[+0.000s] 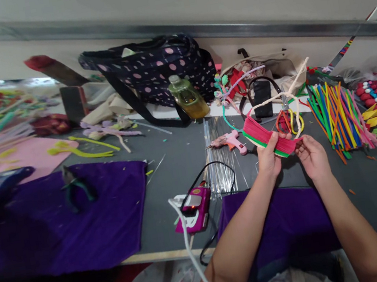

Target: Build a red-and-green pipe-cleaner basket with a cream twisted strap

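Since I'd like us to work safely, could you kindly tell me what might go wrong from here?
The pink glue gun lies near the left hand and the pink-and-green piece; if hot, it could burn skin.

The white cable crosses the table edge beside the left arm, so an elbow might tug it.

The cream cord loops close to the scissors and could snag.

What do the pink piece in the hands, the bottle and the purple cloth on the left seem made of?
Pink piece: perhaps fuzzy pipe cleaners, matte, from its fine parallel ridges. Bottle: clear, glossy plastic or glass; yellowish liquid shows through. Purple cloth: probably soft fabric, matte, judging by its creases.
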The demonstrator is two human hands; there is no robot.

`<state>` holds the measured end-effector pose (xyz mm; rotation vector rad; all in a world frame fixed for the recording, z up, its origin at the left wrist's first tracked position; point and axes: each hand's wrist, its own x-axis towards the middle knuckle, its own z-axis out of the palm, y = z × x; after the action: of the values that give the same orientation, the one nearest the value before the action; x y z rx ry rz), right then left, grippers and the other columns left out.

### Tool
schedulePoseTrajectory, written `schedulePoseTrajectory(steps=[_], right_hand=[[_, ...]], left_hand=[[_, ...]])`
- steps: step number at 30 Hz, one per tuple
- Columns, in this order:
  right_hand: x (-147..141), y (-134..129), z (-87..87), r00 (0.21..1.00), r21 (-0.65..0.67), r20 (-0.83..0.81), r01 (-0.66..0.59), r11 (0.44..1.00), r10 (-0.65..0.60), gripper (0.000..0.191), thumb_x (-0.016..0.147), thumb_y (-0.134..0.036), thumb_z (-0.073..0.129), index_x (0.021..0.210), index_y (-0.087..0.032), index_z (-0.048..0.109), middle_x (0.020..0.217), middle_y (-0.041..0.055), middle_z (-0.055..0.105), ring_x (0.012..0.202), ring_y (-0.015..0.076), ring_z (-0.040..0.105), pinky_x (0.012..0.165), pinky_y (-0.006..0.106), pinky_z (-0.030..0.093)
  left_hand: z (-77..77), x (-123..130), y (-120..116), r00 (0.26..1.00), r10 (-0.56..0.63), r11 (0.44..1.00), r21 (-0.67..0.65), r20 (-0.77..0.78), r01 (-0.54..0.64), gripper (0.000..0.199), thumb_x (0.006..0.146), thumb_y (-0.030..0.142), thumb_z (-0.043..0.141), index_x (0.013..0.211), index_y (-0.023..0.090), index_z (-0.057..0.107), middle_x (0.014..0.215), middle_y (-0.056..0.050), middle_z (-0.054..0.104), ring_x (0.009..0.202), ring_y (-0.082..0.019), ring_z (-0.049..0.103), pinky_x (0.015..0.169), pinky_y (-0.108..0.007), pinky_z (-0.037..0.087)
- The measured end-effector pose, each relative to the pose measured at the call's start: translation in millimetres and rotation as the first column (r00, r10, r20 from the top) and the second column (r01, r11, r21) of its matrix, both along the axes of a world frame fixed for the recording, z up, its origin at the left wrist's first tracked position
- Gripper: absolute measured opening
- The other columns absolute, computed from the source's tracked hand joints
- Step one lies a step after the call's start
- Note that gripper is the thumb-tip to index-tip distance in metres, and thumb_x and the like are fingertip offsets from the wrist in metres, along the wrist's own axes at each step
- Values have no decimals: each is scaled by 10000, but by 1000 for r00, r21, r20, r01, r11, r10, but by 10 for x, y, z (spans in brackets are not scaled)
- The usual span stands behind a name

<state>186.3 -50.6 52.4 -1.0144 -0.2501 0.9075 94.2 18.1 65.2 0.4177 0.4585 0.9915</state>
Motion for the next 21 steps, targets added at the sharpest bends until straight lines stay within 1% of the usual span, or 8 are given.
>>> schedulePoseTrajectory(steps=[3, 4, 6, 8, 9, 13, 18, 21], right_hand=[[5, 3, -5, 981, -74, 140, 146, 987, -134, 284, 691, -399, 749, 833, -200, 604, 722, -13, 653, 617, 104, 593, 524, 196, 437], [4, -1, -5, 955, -80, 224, 215, 973, -193, 275, 701, -402, 740, 829, -200, 604, 708, -19, 639, 599, 98, 575, 514, 193, 422], [-5, -12, -5, 868, -56, 414, 323, 945, -273, 237, 726, -392, 721, 804, -194, 615, 677, -32, 605, 565, 84, 527, 513, 191, 400], [-18, -26, -5, 786, -39, 561, 339, 940, -260, 214, 762, -387, 691, 807, -183, 646, 693, -18, 615, 578, 87, 518, 532, 199, 400], [-24, -32, -7, 765, -50, 603, 321, 946, -228, 219, 777, -390, 674, 826, -178, 665, 714, -3, 634, 598, 97, 532, 541, 207, 407], [-32, -40, -35, 764, -123, 636, 240, 963, -109, 276, 789, -410, 653, 904, -168, 716, 784, 43, 694, 646, 138, 580, 549, 241, 441], [-24, -29, -65, 801, -125, 589, 221, 967, -107, 285, 755, -395, 687, 936, -180, 737, 809, 44, 715, 664, 149, 602, 579, 264, 472], [-14, -21, -70, 843, -131, 526, 206, 970, -108, 278, 720, -385, 718, 909, -184, 743, 831, 43, 721, 660, 142, 597, 581, 264, 470]], left_hand=[[18, 8, -2, 994, 92, 992, 94, -54, -87, 303, 661, 321, 795, 796, 131, 602, 704, -24, 687, 743, -217, 707, 751, -359, 559], [25, 11, -3, 990, 124, 986, 121, -71, -115, 303, 663, 330, 792, 793, 133, 603, 698, -25, 687, 748, -217, 707, 757, -358, 558], [36, 16, -10, 981, 168, 976, 160, -96, -151, 307, 663, 348, 790, 792, 140, 604, 693, -26, 690, 757, -217, 707, 765, -355, 555], [41, 22, -24, 977, 181, 969, 188, -114, -158, 311, 661, 365, 787, 792, 145, 610, 698, -33, 697, 752, -217, 706, 765, -355, 553], [41, 25, -32, 976, 183, 967, 200, -122, -156, 311, 661, 372, 786, 788, 145, 615, 699, -37, 701, 743, -216, 706, 762, -355, 553], [26, 38, -54, 978, 165, 966, 223, -130, -134, 303, 663, 371, 782, 784, 146, 619, 697, -39, 704, 713, -206, 701, 749, -347, 555], [3, 44, -53, 985, 148, 973, 194, -86, -129, 277, 670, 330, 782, 791, 144, 617, 709, -27, 694, 698, -185, 692, 735, -334, 560], [-4, 42, -55, 988, 130, 977, 183, -78, -114, 271, 679, 322, 777, 804, 144, 616, 710, -28, 691, 696, -180, 688, 731, -331, 562]])
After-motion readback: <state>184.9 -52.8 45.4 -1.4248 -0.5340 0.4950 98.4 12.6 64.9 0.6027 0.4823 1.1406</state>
